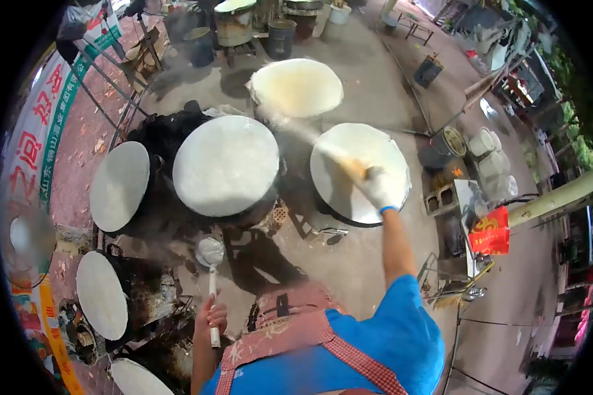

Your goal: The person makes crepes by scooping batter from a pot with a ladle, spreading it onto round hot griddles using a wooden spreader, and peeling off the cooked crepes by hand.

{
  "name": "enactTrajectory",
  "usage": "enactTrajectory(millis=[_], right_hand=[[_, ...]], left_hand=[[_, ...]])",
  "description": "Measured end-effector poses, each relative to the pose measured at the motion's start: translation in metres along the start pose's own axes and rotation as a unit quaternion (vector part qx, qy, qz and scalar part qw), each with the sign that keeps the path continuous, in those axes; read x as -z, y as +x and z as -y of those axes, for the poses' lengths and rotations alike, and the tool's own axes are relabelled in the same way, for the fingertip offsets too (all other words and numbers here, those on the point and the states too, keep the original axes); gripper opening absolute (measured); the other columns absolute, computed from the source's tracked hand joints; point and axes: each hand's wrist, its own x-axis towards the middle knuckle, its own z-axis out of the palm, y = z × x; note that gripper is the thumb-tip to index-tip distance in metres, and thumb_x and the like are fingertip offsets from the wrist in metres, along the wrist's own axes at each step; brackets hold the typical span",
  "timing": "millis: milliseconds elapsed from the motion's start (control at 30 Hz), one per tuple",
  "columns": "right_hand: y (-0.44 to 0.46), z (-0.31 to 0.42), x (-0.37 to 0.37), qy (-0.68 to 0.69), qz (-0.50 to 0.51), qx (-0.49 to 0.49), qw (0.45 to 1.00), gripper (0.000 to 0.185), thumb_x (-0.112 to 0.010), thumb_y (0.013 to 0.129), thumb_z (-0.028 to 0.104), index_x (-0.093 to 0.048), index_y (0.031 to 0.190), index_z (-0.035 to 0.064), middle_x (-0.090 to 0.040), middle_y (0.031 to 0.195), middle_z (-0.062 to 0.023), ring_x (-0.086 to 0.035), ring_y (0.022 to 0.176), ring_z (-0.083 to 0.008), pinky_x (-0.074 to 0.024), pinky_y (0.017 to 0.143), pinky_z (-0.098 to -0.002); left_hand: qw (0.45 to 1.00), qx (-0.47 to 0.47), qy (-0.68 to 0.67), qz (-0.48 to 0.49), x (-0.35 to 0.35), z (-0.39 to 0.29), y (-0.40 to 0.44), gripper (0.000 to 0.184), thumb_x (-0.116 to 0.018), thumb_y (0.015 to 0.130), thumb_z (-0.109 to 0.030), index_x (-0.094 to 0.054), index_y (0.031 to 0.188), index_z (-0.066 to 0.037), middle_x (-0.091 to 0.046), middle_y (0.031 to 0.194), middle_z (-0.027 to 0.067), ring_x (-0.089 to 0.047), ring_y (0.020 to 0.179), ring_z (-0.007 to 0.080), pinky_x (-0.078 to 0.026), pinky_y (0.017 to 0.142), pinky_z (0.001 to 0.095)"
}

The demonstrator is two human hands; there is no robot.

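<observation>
My left hand [211, 316], bare, is closed around the pale handle of a ladle [209, 251], whose bowl is coated or filled with something whitish. My right hand [381, 189] wears a white glove with a blue cuff and reaches over the right round griddle [392, 158], which has a pale surface. It grips a tan brush [352, 168], its far end smeared by motion into a white streak that points toward the back griddle [296, 85]. Exactly where the brush touches cannot be made out. Left of it is another pale-topped griddle [226, 164], beyond the ladle.
More pale round griddles [120, 186] stand along the left, one lower down [102, 296]. Dark buckets [281, 39] and a large pot [234, 25] are at the back. To the right are a bucket [447, 143], white containers [493, 161] and a red packet [489, 232].
</observation>
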Motion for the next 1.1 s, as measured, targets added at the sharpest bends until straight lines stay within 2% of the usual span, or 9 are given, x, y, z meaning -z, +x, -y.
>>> enactTrajectory(millis=[67,267,533,667,767,900,933,1000,1100], right_hand=[[0.042,-0.055,0.015,0.022,-0.123,-0.009,0.992,0.02,-0.055,0.072,0.022,-0.063,0.084,0.0085,-0.064,0.082,-0.017,-0.061,0.073,-0.0358,-0.0482,0.07,-0.0456],[0.139,-0.087,0.159,-0.077,-0.179,0.047,0.98,0.019,-0.053,0.07,0.019,-0.063,0.082,0.0079,-0.063,0.085,-0.0186,-0.059,0.085,-0.0355,-0.0469,0.074,-0.0445],[0.298,0.054,0.209,-0.166,-0.039,0.21,0.963,0.026,-0.053,0.071,0.02,-0.065,0.083,0.0002,-0.062,0.09,-0.0229,-0.06,0.088,-0.0371,-0.0471,0.078,-0.0421],[0.36,0.096,0.225,-0.02,-0.049,0.242,0.969,0.032,-0.06,0.07,0.027,-0.064,0.079,-0.0027,-0.064,0.077,-0.0197,-0.064,0.074,-0.0312,-0.0495,0.067,-0.0392],[0.395,0.058,0.223,0.341,-0.002,0.124,0.932,0.024,-0.063,0.069,0.022,-0.058,0.063,-0.0003,-0.056,0.057,-0.0125,-0.055,0.049,-0.023,-0.0422,0.043,-0.0368],[0.404,0.022,0.134,0.58,-0.042,-0.071,0.81,0.024,-0.067,0.07,0.019,-0.051,0.056,0.0072,-0.049,0.048,-0.0072,-0.044,0.034,-0.0187,-0.0321,0.032,-0.0338],[0.413,0.013,0.099,0.547,-0.002,-0.108,0.83,0.023,-0.068,0.07,0.019,-0.052,0.058,0.0068,-0.048,0.047,-0.0065,-0.044,0.034,-0.0184,-0.0327,0.032,-0.0337],[0.409,0.011,0.012,0.698,-0.038,-0.118,0.705,0.025,-0.067,0.071,0.018,-0.051,0.055,0.0065,-0.048,0.045,-0.0059,-0.043,0.033,-0.018,-0.0323,0.032,-0.0321],[0.379,0.031,-0.067,0.752,-0.054,-0.141,0.642,0.013,-0.063,0.071,0.011,-0.056,0.065,0.0036,-0.052,0.051,-0.0064,-0.049,0.042,-0.0154,-0.0346,0.037,-0.0291]], left_hand=[[1.0,-0.008,0.017,-0.003,0.005,-0.015,-0.002,0.031,-0.039,0.096,-0.027,-0.049,0.121,-0.015,-0.034,0.058,0.0009,-0.034,0.042,0.0085,-0.031,0.036,0.0229],[0.996,-0.082,0.019,-0.007,0.006,-0.015,0.005,0.032,-0.039,0.096,-0.028,-0.047,0.121,-0.01,-0.036,0.057,0.0013,-0.034,0.039,0.0075,-0.033,0.033,0.0223],[0.986,-0.156,-0.057,0.006,0.01,0.023,0.049,0.028,-0.045,0.093,-0.03,-0.051,0.117,-0.017,-0.032,0.057,-0.0017,-0.029,0.038,0.0067,-0.03,0.031,0.0199],[0.979,-0.185,-0.052,0.073,0.011,0.038,0.062,0.031,-0.043,0.095,-0.029,-0.049,0.119,-0.01,-0.033,0.058,-0.0005,-0.034,0.043,0.007,-0.033,0.036,0.0217],[0.976,-0.181,-0.057,0.106,0.01,0.042,0.06,0.034,-0.041,0.095,-0.029,-0.047,0.124,-0.011,-0.033,0.059,-0.001,-0.033,0.044,0.0067,-0.031,0.038,0.0217],[0.969,-0.205,-0.092,0.106,0.008,0.051,0.058,0.037,-0.039,0.096,-0.032,-0.048,0.124,-0.01,-0.033,0.06,-0.0007,-0.032,0.045,0.0069,-0.032,0.04,0.0223],[0.968,-0.208,-0.099,0.102,0.005,0.053,0.057,0.037,-0.039,0.096,-0.032,-0.049,0.123,-0.01,-0.033,0.06,-0.0007,-0.032,0.045,0.0071,-0.031,0.04,0.0226],[0.964,-0.216,-0.117,0.101,0.001,0.058,0.057,0.036,-0.039,0.096,-0.032,-0.051,0.121,-0.009,-0.034,0.059,-0.0008,-0.032,0.045,0.0076,-0.031,0.04,0.0232],[0.965,-0.186,-0.123,0.136,0.011,0.067,0.054,0.038,-0.041,0.093,-0.039,-0.056,0.108,-0.008,-0.034,0.057,-0.0015,-0.034,0.045,0.0078,-0.032,0.041,0.0258]])
